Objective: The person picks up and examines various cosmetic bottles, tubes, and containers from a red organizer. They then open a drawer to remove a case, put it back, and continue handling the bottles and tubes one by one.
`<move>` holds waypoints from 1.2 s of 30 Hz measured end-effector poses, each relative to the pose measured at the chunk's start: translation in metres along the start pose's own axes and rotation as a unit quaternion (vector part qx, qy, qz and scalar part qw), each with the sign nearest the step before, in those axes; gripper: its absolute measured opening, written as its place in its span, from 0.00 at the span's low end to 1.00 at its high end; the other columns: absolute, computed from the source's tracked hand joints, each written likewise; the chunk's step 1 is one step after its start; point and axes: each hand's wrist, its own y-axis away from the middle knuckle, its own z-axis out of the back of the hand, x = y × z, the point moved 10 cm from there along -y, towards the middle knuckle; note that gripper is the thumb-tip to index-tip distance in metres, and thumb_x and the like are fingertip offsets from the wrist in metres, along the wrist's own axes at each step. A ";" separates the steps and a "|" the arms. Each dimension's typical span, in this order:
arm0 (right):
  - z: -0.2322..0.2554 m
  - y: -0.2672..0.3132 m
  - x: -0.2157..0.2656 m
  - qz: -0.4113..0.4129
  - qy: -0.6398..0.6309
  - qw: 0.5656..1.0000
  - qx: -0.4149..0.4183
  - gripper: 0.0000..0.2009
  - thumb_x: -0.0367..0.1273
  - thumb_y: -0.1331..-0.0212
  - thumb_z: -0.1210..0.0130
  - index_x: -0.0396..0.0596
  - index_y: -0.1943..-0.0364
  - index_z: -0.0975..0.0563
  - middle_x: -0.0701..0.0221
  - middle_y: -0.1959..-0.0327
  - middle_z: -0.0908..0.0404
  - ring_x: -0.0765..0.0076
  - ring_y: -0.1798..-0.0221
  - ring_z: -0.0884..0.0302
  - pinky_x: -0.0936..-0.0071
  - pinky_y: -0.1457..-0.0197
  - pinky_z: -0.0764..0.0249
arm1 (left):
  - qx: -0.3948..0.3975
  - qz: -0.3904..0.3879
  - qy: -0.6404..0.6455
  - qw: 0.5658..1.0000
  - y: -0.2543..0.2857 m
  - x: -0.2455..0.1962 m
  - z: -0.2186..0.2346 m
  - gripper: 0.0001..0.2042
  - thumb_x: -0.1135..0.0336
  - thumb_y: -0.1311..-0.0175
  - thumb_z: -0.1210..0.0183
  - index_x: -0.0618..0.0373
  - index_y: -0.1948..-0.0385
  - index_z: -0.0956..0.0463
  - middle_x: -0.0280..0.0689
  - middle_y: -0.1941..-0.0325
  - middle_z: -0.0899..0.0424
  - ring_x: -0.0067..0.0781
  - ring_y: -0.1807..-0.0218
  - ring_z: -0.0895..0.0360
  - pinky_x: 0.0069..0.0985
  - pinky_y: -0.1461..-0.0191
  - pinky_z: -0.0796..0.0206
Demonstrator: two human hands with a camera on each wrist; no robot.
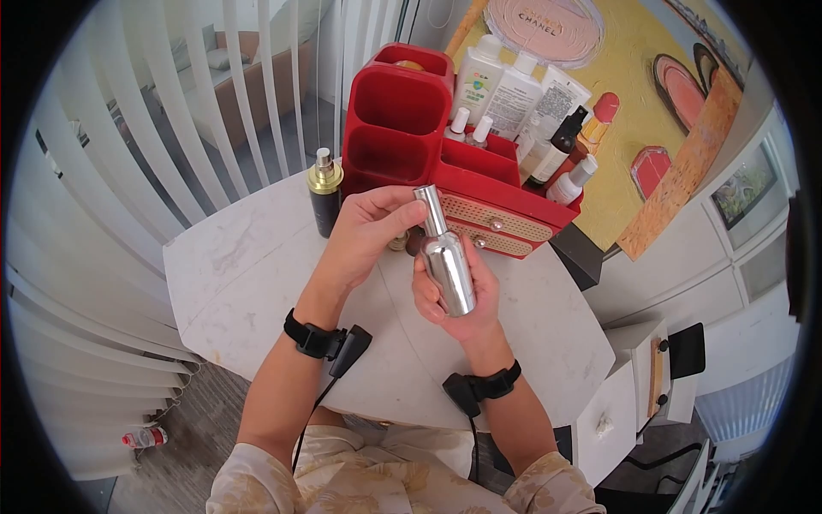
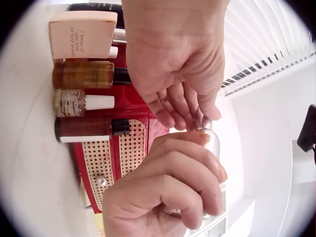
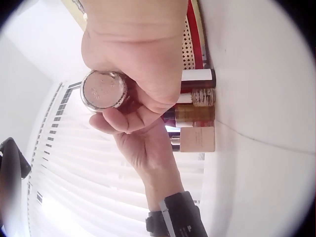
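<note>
A shiny silver bottle [image 1: 450,274] stands tilted in front of me in the head view, held over the white marbled table [image 1: 235,257]. My right hand [image 1: 484,300] grips its body from below and the side. With thumb and fingers, my left hand [image 1: 370,227] pinches the tall silver cap [image 1: 431,210] at the top. In the right wrist view the round base [image 3: 103,90] faces the camera, with fingers wrapped beside it. Most of the bottle is hidden behind the right hand [image 2: 168,182] in the left wrist view.
Behind the hands stands a red organizer [image 1: 511,190] with woven drawer fronts, full of bottles and tubes. A black bottle [image 1: 326,206] with a gold collar is left of it. A pink box [image 2: 83,37], an amber bottle [image 2: 81,74] and other small bottles line its front.
</note>
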 end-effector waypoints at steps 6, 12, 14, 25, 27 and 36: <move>-0.004 0.000 0.008 0.025 0.010 0.999 -0.036 0.31 0.53 0.21 0.73 0.39 0.49 0.25 0.64 0.77 0.25 0.68 0.79 0.31 0.74 0.75 0.37 | -0.006 -0.018 0.013 1.000 -0.001 -0.002 0.002 0.12 0.63 0.29 0.36 0.60 0.51 0.16 0.32 0.60 0.12 0.20 0.59 0.19 0.21 0.51 0.27; -0.006 0.006 0.045 0.109 0.078 0.990 -0.040 0.33 0.55 0.21 0.74 0.37 0.49 0.26 0.65 0.74 0.26 0.68 0.72 0.32 0.72 0.66 0.38 | -0.056 0.000 -0.018 0.998 0.001 -0.011 0.004 0.10 0.61 0.26 0.39 0.54 0.69 0.19 0.33 0.69 0.15 0.20 0.64 0.22 0.21 0.57 0.31; -0.005 0.010 0.062 0.162 0.152 0.973 -0.068 0.34 0.57 0.22 0.73 0.38 0.46 0.27 0.66 0.69 0.24 0.69 0.70 0.31 0.72 0.65 0.38 | -0.046 -0.022 -0.005 0.999 0.000 -0.011 0.004 0.15 0.59 0.25 0.40 0.52 0.75 0.25 0.33 0.71 0.16 0.20 0.66 0.24 0.21 0.58 0.33; -0.036 0.034 0.174 0.339 0.428 0.807 -0.226 0.21 0.24 0.33 0.40 0.43 0.37 0.30 0.61 0.40 0.20 0.70 0.40 0.21 0.68 0.37 0.23 | -0.024 -0.017 0.036 0.999 0.000 -0.019 -0.003 0.22 0.53 0.21 0.49 0.48 0.81 0.30 0.34 0.74 0.19 0.20 0.69 0.27 0.21 0.61 0.36; -0.049 0.032 0.187 0.353 0.490 0.760 -0.239 0.23 0.23 0.36 0.37 0.43 0.38 0.29 0.62 0.42 0.19 0.71 0.41 0.21 0.70 0.38 0.22 | -0.018 -0.024 0.043 0.999 0.000 -0.020 -0.003 0.22 0.53 0.20 0.49 0.48 0.81 0.30 0.34 0.74 0.19 0.20 0.69 0.27 0.21 0.61 0.36; -0.061 -0.011 0.186 0.311 0.578 0.716 -0.235 0.18 0.25 0.40 0.32 0.39 0.46 0.24 0.69 0.53 0.16 0.75 0.54 0.16 0.77 0.51 0.21 | -0.011 -0.021 0.051 0.998 -0.001 -0.018 -0.002 0.22 0.54 0.20 0.49 0.50 0.80 0.29 0.36 0.74 0.19 0.22 0.69 0.27 0.21 0.60 0.35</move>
